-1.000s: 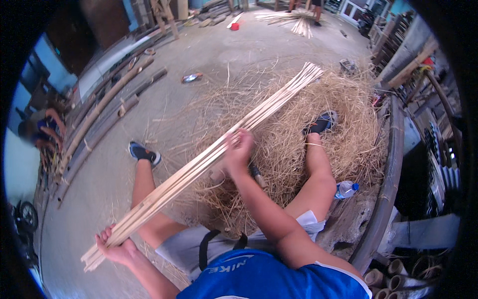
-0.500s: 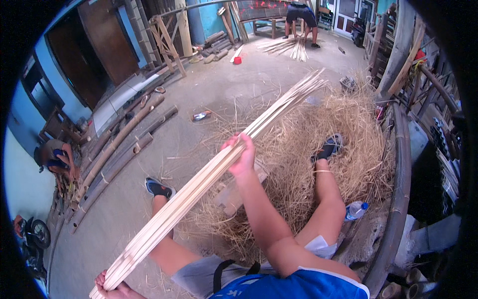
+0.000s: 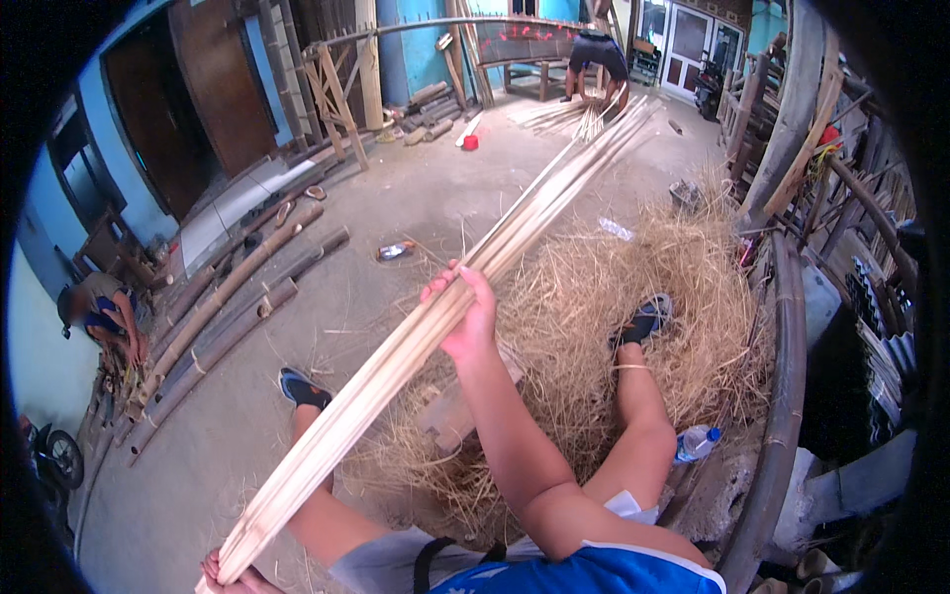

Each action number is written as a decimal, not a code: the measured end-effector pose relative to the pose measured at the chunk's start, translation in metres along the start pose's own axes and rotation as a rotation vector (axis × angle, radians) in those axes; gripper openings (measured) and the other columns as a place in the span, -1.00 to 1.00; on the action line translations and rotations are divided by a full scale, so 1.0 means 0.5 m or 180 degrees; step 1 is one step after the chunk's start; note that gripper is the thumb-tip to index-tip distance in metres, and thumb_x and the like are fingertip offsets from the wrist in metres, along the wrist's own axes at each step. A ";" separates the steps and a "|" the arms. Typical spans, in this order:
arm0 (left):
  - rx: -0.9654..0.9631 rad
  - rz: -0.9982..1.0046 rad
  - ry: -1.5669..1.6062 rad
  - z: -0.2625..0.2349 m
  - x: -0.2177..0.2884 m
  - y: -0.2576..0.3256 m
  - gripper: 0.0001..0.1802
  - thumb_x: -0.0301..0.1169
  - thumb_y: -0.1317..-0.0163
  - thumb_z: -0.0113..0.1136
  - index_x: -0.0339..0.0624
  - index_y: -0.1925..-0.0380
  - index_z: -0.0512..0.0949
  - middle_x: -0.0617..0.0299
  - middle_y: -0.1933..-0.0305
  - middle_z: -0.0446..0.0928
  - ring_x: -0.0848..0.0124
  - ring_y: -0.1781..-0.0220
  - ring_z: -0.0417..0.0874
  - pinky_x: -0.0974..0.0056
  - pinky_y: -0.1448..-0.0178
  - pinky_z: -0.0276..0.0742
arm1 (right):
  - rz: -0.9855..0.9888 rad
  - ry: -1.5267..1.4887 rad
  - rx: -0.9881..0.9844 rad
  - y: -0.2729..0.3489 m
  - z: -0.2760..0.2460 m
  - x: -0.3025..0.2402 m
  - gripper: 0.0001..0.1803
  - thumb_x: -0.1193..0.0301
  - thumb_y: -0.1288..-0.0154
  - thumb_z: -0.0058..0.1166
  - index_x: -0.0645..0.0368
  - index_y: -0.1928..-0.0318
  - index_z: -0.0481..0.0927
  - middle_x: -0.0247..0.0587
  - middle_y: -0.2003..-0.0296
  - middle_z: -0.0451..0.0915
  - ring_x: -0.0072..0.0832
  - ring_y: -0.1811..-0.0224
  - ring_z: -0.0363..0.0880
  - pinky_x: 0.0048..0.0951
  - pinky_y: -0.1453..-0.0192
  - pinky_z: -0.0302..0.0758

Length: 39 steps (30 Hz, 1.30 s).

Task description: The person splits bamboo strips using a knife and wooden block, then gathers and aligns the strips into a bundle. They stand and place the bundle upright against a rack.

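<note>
Across our lap, above the straw pile (image 3: 633, 327), we hold a long bundle of bamboo strips (image 3: 435, 327): pale yellow, thin, flat, many laid together, fanning apart a little at the far end. Our right hand (image 3: 463, 315) is clenched around the bundle near its middle, fingers curled over the top. Our left hand (image 3: 237, 574) grips the near end at the lower edge of the view; only part of it shows, closed on the strips.

Beneath the bundle the straw pile spreads over the concrete floor (image 3: 416, 208), with our two legs stretched into it and a dark sandal (image 3: 643, 319) on the far foot. A plastic bottle (image 3: 696, 442) lies just right of the pile, beside a curved bamboo rail (image 3: 782, 396). Left of the pile, thick bamboo poles (image 3: 228, 307) lie on the floor, and a person (image 3: 104, 312) crouches beyond them. Another person (image 3: 599, 59) bends over more strips far past the pile.

The bundle's long axis runs diagonally, from lower left near our body up to the upper right, its far tips pointing away toward the distant person.
</note>
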<state>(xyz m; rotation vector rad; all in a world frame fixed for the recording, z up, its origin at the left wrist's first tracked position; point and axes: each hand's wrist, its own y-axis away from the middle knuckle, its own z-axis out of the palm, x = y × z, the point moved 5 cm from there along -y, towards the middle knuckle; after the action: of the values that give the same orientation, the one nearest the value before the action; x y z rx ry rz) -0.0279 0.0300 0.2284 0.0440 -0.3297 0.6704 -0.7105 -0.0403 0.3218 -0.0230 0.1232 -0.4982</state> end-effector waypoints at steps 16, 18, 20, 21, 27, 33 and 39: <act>-0.0862 -0.0340 -0.0059 0.155 -0.079 0.135 -0.93 -0.54 -0.31 -0.03 -0.16 0.27 0.32 0.34 0.44 0.16 0.42 0.38 0.23 0.17 0.06 0.34 | -0.0258 -0.0076 0.0646 0.014 -0.386 -0.023 -0.65 0.27 -0.29 0.07 0.16 -0.02 0.50 -0.27 0.21 0.62 -0.38 0.18 0.66 -0.13 -0.11 0.64; -0.0862 -0.0321 -0.0453 0.178 -0.106 0.137 -0.94 -0.52 -0.33 0.01 -0.13 0.30 0.34 0.34 0.43 0.21 0.41 0.36 0.28 0.16 0.03 0.40 | 0.0231 0.0050 0.1567 0.032 -0.483 0.004 -0.58 0.18 -0.35 0.09 0.17 -0.09 0.54 -0.23 0.16 0.66 -0.33 0.15 0.66 -0.23 -0.04 0.66; -0.0483 -0.0341 -0.0802 0.172 -0.129 0.126 -0.91 -0.46 -0.38 0.06 -0.10 0.32 0.37 0.33 0.40 0.30 0.40 0.30 0.38 0.15 -0.03 0.47 | 0.0799 0.0868 0.2215 0.074 -0.546 0.015 -0.24 -0.11 -0.38 0.18 0.16 -0.38 0.44 -0.09 -0.14 0.64 -0.28 -0.10 0.63 -0.25 -0.18 0.61; -0.0262 -0.0417 -0.0793 0.158 -0.137 0.121 -0.89 -0.43 -0.41 0.09 -0.09 0.32 0.39 0.31 0.37 0.36 0.39 0.26 0.45 0.15 -0.08 0.51 | 0.0720 0.1646 0.2264 0.076 -0.554 0.000 0.10 -0.34 -0.27 0.20 0.12 -0.56 0.19 0.06 -0.42 0.39 -0.18 -0.36 0.47 -0.03 -0.44 0.43; 0.0332 -0.0328 -0.1085 0.037 -0.145 0.125 -0.88 -0.34 -0.50 0.08 -0.11 0.22 0.47 0.29 0.27 0.52 0.33 0.15 0.57 0.07 -0.21 0.57 | -0.1312 0.4163 0.2285 0.133 -0.410 -0.059 -0.46 0.02 -0.53 0.14 0.15 -0.25 0.43 -0.02 -0.20 0.49 -0.19 -0.18 0.54 0.00 -0.22 0.56; 0.1139 -0.0162 -0.1415 -0.010 -0.147 0.136 -0.74 -0.26 -0.56 0.03 -0.16 -0.08 0.45 0.25 -0.06 0.60 0.27 -0.09 0.62 0.02 -0.29 0.54 | -0.1293 0.6449 -0.3585 0.254 -0.209 0.215 -0.32 0.03 -0.14 0.46 0.07 -0.21 0.60 -0.12 -0.10 0.64 -0.16 -0.22 0.57 0.03 -0.43 0.34; 0.1379 -0.0568 -0.1763 -0.025 -0.167 0.143 -0.56 -0.14 -0.52 0.14 -0.14 -0.24 0.46 0.20 -0.22 0.55 0.23 -0.33 0.52 -0.04 -0.44 0.42 | 0.0362 0.7407 -0.3969 0.262 -0.290 0.356 -0.23 0.17 0.01 0.49 0.03 -0.26 0.54 -0.02 -0.13 0.64 -0.06 -0.29 0.56 0.02 -0.48 0.33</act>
<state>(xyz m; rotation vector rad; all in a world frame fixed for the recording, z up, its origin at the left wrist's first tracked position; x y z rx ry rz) -0.1296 0.0373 0.1855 0.6739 -0.6980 0.5332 -0.5110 -0.0092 0.1512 -0.6521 2.6770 -0.0068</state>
